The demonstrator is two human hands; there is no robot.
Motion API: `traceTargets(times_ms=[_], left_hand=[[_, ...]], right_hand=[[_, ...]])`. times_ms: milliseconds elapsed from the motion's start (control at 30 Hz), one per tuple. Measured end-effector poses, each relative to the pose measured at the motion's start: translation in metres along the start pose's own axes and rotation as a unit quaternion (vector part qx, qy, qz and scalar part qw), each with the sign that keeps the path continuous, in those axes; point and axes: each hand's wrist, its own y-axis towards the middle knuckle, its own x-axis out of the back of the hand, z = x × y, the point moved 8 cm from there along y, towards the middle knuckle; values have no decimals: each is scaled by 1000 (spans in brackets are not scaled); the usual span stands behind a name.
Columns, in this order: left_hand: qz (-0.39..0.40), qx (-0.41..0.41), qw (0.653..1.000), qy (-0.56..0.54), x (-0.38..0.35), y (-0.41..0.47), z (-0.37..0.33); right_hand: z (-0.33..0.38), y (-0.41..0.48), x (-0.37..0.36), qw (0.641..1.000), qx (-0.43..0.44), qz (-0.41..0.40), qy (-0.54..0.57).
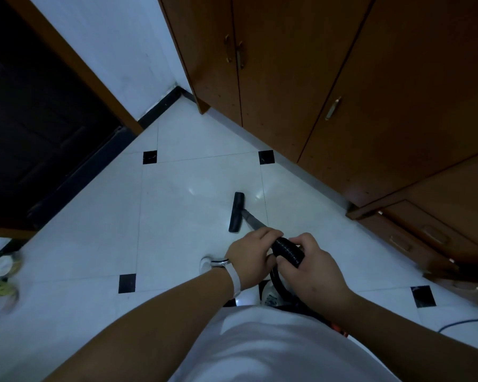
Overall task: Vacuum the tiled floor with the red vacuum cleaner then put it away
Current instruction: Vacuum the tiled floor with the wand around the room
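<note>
Head view: left hand [250, 257] and right hand [312, 267] both curl round the black hose [287, 250]. Its nozzle [235, 212] lies flat on the white floor [191, 216] ahead of the hands, near the cabinets [370, 92].

I count two hands, left hand [249, 257] and right hand [312, 268], gripping one hose [287, 250]. One nozzle [236, 212] sits beyond the grip, and four black tiles [150, 157] are plainly visible around it.

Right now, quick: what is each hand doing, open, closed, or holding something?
Left hand: grips the upper end of the vacuum's grey tube.
Right hand: grips the black ribbed hose.
</note>
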Motion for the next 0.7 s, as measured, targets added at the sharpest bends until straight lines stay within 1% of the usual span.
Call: traceTargets(times_ms=[233,467,567,700], left_hand=[[-7,41,999,-18,41,-3,64],[-19,50,998,-38,87,-9,138],[-33,55,997,-47,107,-16,168],[-59,83,993,-63,133,-33,207]], right_hand=[[53,31,-46,1000,-16,3,6],[114,66,-97,999,-31,-4,13],[136,80,-121,999,-34,11,4],[172,92,-155,999,-23,39,-27]])
